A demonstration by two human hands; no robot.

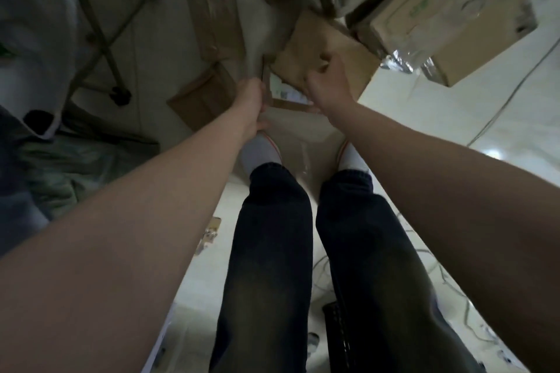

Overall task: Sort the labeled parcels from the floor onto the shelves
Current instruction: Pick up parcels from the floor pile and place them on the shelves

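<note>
Floor: pale cream glossy tiles (454, 118), with a faint grout line running across. A bright patch of reflected light (492, 154) sat at the right; the rest of the room was dim, with soft shadows.

Upper left: a folding frame of crossed grey metal legs (103, 36) stood on black rubber feet (121, 96). Just beside it hung white fabric with a pale trimmed edge (36, 24). Below that lay crumpled grey-green cloth (78, 166).

Right side: a thin pale cable (485, 130) trailed over the tiles. Lower right held a loose tangle of thin wires (436, 269). At the bottom, a black perforated object (335, 324), kind unclear. Small metal bits (209, 235) lay at lower left.
</note>
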